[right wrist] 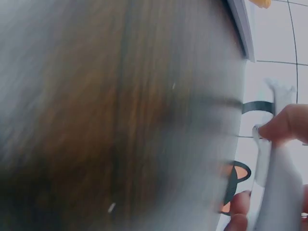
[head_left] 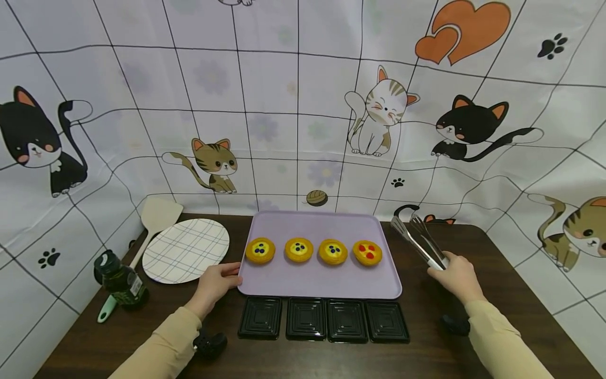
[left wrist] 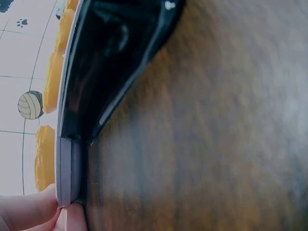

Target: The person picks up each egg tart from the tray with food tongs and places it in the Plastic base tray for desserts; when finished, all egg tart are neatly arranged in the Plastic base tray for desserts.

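Observation:
A lilac tray (head_left: 322,281) carries a row of several round yellow tarts; three bear dark blue dots, and the rightmost tart (head_left: 367,253) has red ones. My left hand (head_left: 215,287) pinches the tray's left edge, with thumb above and fingers beneath in the left wrist view. On the right, my right hand (head_left: 458,276) grips metal tongs (head_left: 418,242) by their handle end, their arms spread and their tips pointing toward the wall. Nothing is between the tong tips. Several black square molds (head_left: 306,319) lie in a row along the tray's near side.
To the left lie a white checked round plate (head_left: 185,251) and a pale spatula (head_left: 158,215) with a green handle. A dark green jar (head_left: 120,281) stands beside them. A cat-print sheet (head_left: 284,105) hangs behind the brown table (head_left: 331,363).

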`<state>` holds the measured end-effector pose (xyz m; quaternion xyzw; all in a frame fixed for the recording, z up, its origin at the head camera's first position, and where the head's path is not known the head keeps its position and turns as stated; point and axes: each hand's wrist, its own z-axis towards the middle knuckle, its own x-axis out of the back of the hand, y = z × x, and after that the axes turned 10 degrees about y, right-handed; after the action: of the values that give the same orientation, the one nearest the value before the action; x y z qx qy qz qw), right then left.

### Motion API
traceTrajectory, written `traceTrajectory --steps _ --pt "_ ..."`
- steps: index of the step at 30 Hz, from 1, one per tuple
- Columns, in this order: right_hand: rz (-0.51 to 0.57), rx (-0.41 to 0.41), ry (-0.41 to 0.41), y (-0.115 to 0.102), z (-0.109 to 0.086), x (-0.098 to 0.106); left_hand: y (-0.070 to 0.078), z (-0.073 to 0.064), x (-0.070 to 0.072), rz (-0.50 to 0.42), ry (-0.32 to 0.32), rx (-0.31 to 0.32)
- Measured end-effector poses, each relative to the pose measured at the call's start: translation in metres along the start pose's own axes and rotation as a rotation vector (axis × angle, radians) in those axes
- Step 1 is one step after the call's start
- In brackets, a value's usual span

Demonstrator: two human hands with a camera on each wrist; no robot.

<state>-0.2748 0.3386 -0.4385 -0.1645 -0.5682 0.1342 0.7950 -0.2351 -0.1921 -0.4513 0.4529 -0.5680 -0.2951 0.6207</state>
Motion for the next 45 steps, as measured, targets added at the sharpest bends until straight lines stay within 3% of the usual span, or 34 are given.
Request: traceTrajectory --steps 6,26,35,45 --pt "0.019 0.019 0.085 0.005 -0.017 0.010 -0.001 0.001 -0.002 0.007 0.004 0.010" --pt "-0.003 0.059 0.075 -0.005 -0.063 0.046 0.002 0.003 -0.005 0.087 0.006 0.015" --pt "0.012 0.108 0.068 -0.013 -0.077 0.047 0.004 0.005 -0.006 0.135 0.034 -0.009" --pt "0.022 0.132 0.022 -0.016 -0.079 0.037 0.006 0.001 -0.005 0.152 0.012 0.000"
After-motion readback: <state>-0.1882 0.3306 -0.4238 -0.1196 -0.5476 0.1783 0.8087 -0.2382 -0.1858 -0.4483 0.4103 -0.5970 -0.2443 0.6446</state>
